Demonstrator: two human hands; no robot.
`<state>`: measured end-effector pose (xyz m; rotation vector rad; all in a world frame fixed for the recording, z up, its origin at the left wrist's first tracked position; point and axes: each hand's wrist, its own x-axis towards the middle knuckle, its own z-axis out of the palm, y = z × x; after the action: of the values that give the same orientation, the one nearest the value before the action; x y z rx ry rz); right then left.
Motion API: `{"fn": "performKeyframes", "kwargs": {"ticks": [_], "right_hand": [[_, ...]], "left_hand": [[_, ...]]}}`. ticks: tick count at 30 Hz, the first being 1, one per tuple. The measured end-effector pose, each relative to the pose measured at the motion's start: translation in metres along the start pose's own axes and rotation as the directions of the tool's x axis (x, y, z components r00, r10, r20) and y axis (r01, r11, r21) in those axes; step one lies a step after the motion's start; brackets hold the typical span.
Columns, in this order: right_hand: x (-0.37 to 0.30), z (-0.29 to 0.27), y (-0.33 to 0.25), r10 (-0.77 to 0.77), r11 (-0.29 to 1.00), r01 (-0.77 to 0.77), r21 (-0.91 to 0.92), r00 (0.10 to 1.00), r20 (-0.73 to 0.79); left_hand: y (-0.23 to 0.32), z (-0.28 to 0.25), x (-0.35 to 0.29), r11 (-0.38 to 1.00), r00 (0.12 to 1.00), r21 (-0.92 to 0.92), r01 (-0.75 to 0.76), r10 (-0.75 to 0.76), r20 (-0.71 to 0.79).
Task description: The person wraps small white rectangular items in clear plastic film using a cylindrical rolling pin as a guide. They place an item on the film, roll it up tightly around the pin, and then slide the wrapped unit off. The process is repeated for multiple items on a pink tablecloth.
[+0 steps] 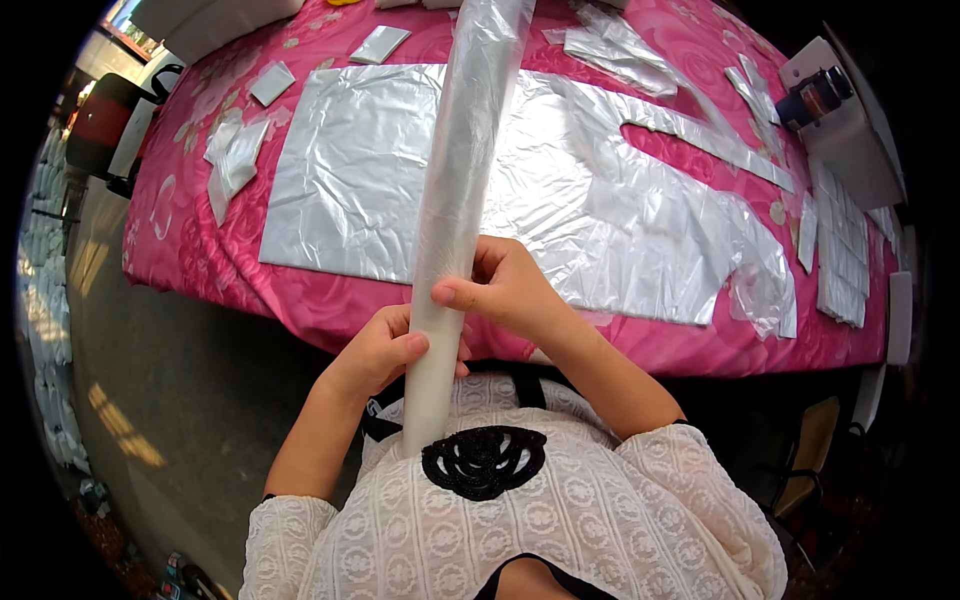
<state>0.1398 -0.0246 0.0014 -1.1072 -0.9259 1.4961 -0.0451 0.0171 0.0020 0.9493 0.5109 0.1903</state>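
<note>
A long, narrow bundle of whitish translucent plastic film (455, 170) slants up from my chest and out over the table. I cannot tell whether it is rolled or folded. My left hand (380, 350) grips its lower part, thumb on top and fingertips showing on the far side. Slightly higher up, my right hand (505, 290) pinches its right edge, thumb across the front. Behind the bundle lies a large flat stack of silvery-white plastic vest bags (350, 170), handles toward the right. The bundle hides part of the stack.
A pink flowered tablecloth (330, 310) covers the table. Small folded plastic packets (272, 84) and a crumpled piece (235, 160) lie at left. More loose film (625, 50) is at the back. At right are a strip of folded packets (838, 240), a dark jar (815, 97) and a chair (808, 455).
</note>
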Motion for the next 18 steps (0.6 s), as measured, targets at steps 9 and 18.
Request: {"fn": "performKeyframes", "kwargs": {"ticks": [9,18], "right_hand": [[-0.002,0.013,0.003,-0.053,0.937,-0.007,-0.350,0.986,-0.161],[-0.011,-0.007,-0.026,-0.562,0.471,0.217,-0.855,0.821,-0.101]], "left_hand": [[0.004,0.007,0.019,0.990,0.958,-0.114,-0.082,0.047,-0.282],[0.005,0.001,0.017,0.930,0.910,0.327,0.169,-0.020,-0.414]]}}
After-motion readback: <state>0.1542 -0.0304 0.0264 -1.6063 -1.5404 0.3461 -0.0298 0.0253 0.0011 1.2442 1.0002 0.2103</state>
